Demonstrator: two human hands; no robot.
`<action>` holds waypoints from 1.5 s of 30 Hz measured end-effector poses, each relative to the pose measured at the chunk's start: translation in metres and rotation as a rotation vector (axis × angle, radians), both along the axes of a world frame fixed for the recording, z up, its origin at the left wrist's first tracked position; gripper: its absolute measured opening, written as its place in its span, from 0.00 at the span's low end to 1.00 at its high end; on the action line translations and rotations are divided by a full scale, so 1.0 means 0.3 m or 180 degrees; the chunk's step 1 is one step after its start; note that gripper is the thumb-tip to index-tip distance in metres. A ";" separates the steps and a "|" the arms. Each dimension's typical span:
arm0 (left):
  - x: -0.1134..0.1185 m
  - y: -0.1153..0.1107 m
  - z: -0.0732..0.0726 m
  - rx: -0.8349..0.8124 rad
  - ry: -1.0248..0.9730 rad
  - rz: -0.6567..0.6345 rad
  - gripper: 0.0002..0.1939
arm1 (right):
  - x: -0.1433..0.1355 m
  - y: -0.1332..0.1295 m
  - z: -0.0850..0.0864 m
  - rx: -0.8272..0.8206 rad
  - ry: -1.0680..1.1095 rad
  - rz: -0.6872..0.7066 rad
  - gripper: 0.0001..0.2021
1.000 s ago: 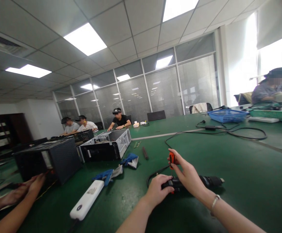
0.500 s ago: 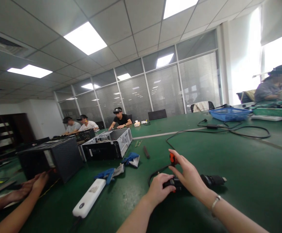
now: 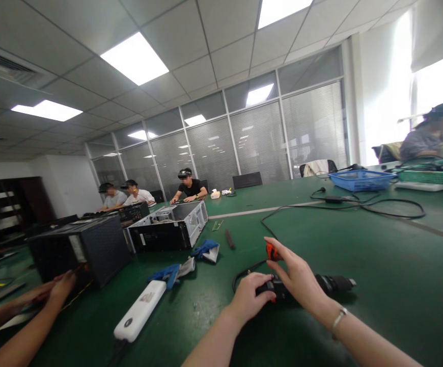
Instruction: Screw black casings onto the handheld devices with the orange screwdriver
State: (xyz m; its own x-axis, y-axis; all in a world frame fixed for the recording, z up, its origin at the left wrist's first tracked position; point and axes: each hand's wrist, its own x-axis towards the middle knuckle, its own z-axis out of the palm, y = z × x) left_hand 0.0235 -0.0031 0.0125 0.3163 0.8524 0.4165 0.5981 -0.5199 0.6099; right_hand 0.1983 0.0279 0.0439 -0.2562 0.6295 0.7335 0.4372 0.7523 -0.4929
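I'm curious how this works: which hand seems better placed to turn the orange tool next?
Probably the right hand: its hold is on the orange tool, while the left hand is busy holding the black device.

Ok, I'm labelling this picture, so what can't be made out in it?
Head view:
Black tool: middle, hidden by the right hand.
Orange handle: what lies at its lower end, too blurred.
White block: label print, too small.
Co-worker's arms: rest of the body, cut off by the edge.
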 end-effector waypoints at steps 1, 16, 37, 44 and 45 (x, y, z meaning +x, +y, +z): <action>-0.001 0.001 -0.003 -0.0003 -0.0013 0.0012 0.21 | 0.000 0.001 -0.002 -0.0014 0.0012 0.0035 0.26; -0.004 0.009 -0.019 0.0010 -0.0084 0.0043 0.22 | 0.006 -0.008 0.025 0.0064 -0.0103 0.0130 0.25; -0.018 0.002 -0.010 -0.0061 0.0474 0.0337 0.30 | 0.010 -0.018 0.027 0.0166 -0.0179 0.0013 0.26; -0.048 -0.009 0.010 -0.0224 0.0531 0.0378 0.30 | 0.019 -0.031 0.042 0.0524 0.0098 -0.0035 0.24; -0.054 -0.009 0.012 -0.0259 0.0536 0.0344 0.31 | 0.019 -0.035 0.046 0.0559 0.0252 -0.0056 0.24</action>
